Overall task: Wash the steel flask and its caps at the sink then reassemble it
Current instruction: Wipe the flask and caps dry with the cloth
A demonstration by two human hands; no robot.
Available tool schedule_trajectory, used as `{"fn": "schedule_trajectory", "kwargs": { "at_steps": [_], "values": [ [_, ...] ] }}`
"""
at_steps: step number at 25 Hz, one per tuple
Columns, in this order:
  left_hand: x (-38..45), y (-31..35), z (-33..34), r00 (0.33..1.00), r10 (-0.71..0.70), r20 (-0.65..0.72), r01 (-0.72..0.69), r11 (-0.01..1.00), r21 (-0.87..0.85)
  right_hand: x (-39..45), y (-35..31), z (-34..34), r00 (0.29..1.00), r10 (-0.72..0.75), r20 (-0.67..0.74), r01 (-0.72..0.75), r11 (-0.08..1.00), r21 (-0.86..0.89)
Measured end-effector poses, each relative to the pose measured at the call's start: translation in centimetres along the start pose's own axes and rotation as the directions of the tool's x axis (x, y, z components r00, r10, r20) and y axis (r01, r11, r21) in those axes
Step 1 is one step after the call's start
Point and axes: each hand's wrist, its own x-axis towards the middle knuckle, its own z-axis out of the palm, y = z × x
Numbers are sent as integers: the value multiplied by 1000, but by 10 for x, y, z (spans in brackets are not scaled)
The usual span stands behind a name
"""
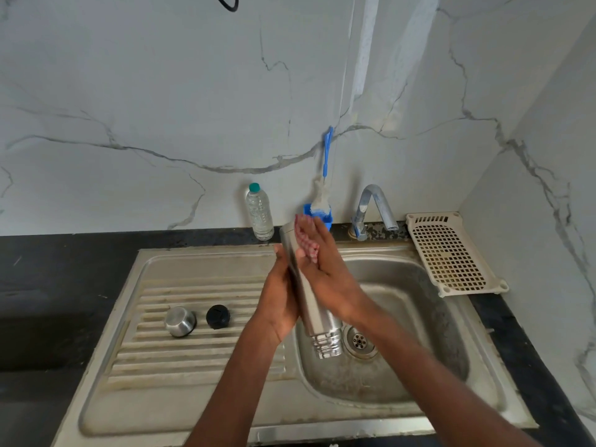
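1. Steel cap (pixel 180 321), dome up, sits on the ribbed drainboard of the sink (pixel 193 266), left half; black inner cap (pixel 218 316) just beside it to the right. Both apart from the flask.
2. Plastic water bottle (pixel 260 211) stands at the back edge of the counter, behind the drainboard.
3. Left hand (pixel 278 296) is wrapped around the flask's mid-body, fingers curled behind it.
4. Flask (pixel 308 295) is held tilted over the basin, threaded mouth down toward the drain (pixel 359 341), base up.
5. Right hand (pixel 322 262) lies fairly flat on the upper body, pressing a red checked cloth (pixel 308 245) to the steel; fingers look mostly straight.
6. Handling, my read: rigid, light when empty, slick when wet. Best hold is a full wrap mid-body; threads give extra purchase.
7. Blue bottle brush (pixel 324 175) stands in a holder, tap (pixel 374 204) to its right, no water visibly running; beige basket (pixel 451 253) at the sink's back right corner.
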Motion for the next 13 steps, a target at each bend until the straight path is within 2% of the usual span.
{"fn": "schedule_trajectory", "kwargs": {
  "at_steps": [3, 6, 8, 10, 12, 13],
  "values": [
    [0, 13, -11, 997, -54, -53, 52, 998, -41, -49, 0, 12, 991, -39, 129, 45, 998, -44],
    [-3, 15, -14, 993, -111, -46, 109, 993, -50, -83, -1, 15, 976, -103, 191, 146, 963, -228],
    [-5, 8, -8, 994, -107, -21, 106, 993, -53, -70, 2, 12, 978, -147, 149, 188, 930, -315],
    [-5, 6, -1, 998, -66, -5, 65, 998, -23, -40, 2, 8, 976, -211, 45, 213, 910, -356],
    [-2, 6, 2, 999, -11, 50, 12, 1000, -21, -7, -4, -1, 976, -197, -97, 163, 946, -280],
    [-1, 6, 4, 998, 17, 60, -17, 1000, -13, 8, -10, -6, 979, -133, -153, 108, 982, -156]
  ]
}}
